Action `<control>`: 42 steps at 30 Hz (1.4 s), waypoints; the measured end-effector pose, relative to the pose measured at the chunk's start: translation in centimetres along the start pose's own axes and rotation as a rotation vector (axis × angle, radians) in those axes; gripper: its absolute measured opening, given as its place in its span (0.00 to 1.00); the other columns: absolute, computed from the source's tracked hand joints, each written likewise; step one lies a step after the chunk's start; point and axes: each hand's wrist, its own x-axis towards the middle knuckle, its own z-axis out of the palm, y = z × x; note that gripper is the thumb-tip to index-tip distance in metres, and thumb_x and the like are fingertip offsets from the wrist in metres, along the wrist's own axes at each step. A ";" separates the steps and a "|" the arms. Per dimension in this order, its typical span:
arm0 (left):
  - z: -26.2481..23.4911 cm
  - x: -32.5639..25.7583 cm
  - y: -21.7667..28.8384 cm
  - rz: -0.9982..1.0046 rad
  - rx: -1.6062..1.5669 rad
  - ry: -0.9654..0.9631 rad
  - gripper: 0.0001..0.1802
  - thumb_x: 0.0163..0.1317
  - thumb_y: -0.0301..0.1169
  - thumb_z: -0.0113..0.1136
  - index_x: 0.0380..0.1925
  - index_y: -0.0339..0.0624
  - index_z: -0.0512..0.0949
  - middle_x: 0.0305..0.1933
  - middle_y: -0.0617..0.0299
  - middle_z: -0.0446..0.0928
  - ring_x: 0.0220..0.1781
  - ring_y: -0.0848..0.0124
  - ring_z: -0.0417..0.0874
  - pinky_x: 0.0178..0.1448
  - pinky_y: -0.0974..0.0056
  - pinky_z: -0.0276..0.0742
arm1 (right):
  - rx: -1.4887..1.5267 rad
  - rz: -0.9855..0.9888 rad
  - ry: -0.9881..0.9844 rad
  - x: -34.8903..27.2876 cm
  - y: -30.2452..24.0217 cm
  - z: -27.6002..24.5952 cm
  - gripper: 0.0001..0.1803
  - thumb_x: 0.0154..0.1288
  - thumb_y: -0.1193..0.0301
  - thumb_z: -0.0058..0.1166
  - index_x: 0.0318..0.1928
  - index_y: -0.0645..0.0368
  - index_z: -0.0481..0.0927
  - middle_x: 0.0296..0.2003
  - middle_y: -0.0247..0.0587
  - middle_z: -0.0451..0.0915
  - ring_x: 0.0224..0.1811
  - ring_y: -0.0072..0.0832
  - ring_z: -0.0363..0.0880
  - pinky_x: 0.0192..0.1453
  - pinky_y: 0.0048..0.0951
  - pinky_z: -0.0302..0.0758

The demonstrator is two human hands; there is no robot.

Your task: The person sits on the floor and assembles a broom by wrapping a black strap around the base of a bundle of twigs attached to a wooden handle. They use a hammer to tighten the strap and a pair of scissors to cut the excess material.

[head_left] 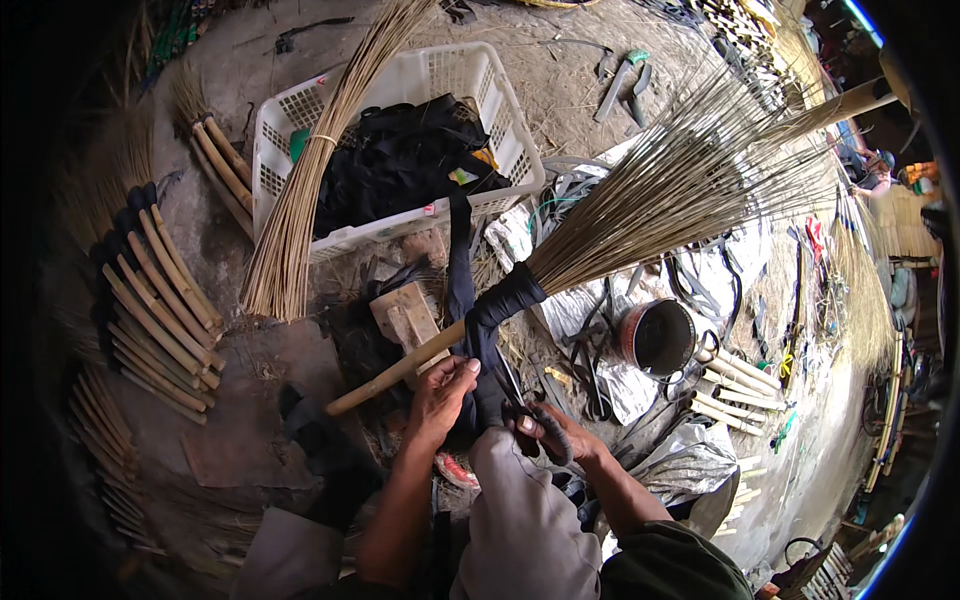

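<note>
Broom (640,200) across the middle of the frame, pale wooden handle (395,372) pointing lower left, stiff brown bristles fanning out to the upper right, neck bound in black wrapping (508,295). Left hand (440,398) at lower centre, fingers closed together on a black strip (462,270) just below the handle; strip running up past the binding toward the basket. Right hand (555,435) just beside it, clamped on black-handled scissors (518,398), blades pointing up toward the strip; whether touching it, cannot tell. Grey-clad knee (520,510) directly beneath both hands.

White plastic basket (300,110) in the upper centre, holding black material, with a tied bundle of loose bristle sticks (300,200) leaning across its left wall. Small wooden block (405,315) on the ground just left of the handle. Rows of finished broom handles (160,300) stacked at the left of the frame, ends pointing inward. Round dark tin (658,337) right of centre, sitting on a crumpled silvery sheet (690,450) among loose black strips. Short pale cut sticks (740,385) just right of the tin. Further brooms and bristle bundles along the far right edge, too bent by the rim to tell more.
</note>
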 end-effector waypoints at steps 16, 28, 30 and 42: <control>4.3 2.5 -3.8 0.233 -0.844 -0.160 0.17 0.70 0.25 0.61 0.57 0.44 0.74 0.50 0.55 0.82 0.50 0.61 0.86 0.61 0.48 0.85 | 0.108 0.056 -0.035 0.1 -2.2 -0.6 0.29 0.77 0.42 0.55 0.47 0.59 0.80 0.32 0.27 0.74 0.34 0.16 0.69 0.37 0.23 0.68; 4.0 2.6 -4.0 0.038 -0.955 -0.343 0.28 0.73 0.38 0.61 0.68 0.42 0.67 0.66 0.50 0.75 0.63 0.50 0.80 0.67 0.47 0.79 | 0.054 0.078 0.017 -0.9 -1.4 -0.4 0.29 0.75 0.43 0.57 0.47 0.59 0.79 0.33 0.27 0.75 0.36 0.17 0.70 0.39 0.25 0.69; 4.3 2.9 -3.5 0.064 -0.970 -0.322 0.31 0.73 0.42 0.58 0.70 0.39 0.66 0.68 0.47 0.73 0.66 0.47 0.78 0.71 0.43 0.75 | 0.061 0.100 0.046 -0.9 -1.3 -0.6 0.28 0.75 0.43 0.58 0.46 0.59 0.79 0.33 0.26 0.74 0.35 0.17 0.69 0.37 0.25 0.68; 4.7 3.5 -4.1 0.197 -0.927 -0.222 0.18 0.72 0.35 0.58 0.58 0.40 0.76 0.54 0.58 0.80 0.57 0.61 0.82 0.69 0.44 0.76 | 0.028 0.111 0.039 -0.6 -1.2 -0.9 0.31 0.73 0.39 0.58 0.44 0.58 0.78 0.30 0.25 0.72 0.31 0.15 0.67 0.33 0.24 0.65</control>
